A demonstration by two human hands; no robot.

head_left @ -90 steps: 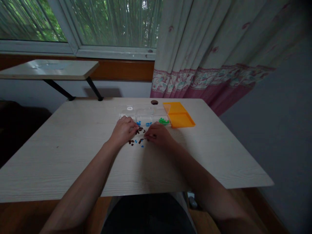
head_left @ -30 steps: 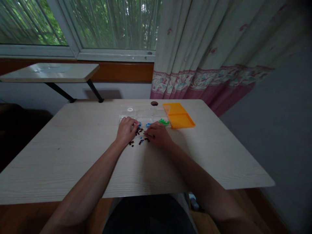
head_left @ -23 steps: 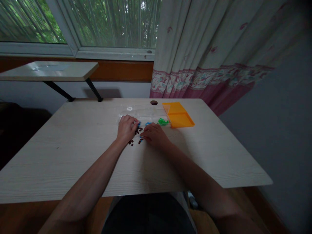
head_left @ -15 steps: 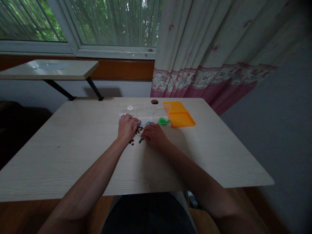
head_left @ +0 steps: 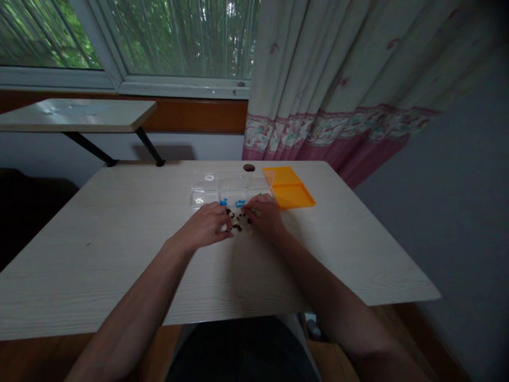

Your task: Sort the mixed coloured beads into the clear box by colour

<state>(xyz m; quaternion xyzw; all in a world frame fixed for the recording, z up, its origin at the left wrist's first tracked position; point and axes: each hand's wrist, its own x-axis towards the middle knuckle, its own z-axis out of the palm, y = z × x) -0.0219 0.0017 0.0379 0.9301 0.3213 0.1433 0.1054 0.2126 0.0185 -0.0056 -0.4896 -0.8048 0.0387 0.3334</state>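
Several small dark brown pieces (head_left: 237, 218) lie loose on the pale wooden table (head_left: 119, 239), just in front of a clear compartment box (head_left: 207, 195). Blue pieces (head_left: 224, 202) sit in the box's middle compartments. My left hand (head_left: 207, 225) rests on the table at the near left of the pile, with its fingers curled and the tips pressed together beside the pieces. At the pile's right, my right hand (head_left: 267, 215) lies against the box's right end, its fingers pinched together. What either hand pinches is too small to make out. The green pieces are hidden behind my right hand.
An orange lid (head_left: 288, 187) lies right of the box. A round cable hole (head_left: 248, 167) is in the table behind the box. A second small table (head_left: 75, 114) stands by the window at the back left, and a curtain (head_left: 338, 79) hangs at the back right.
My left hand has drawn back from the box's edge to the pile's near side. My right hand has moved forward and right to the box's right end, covering the green pieces.
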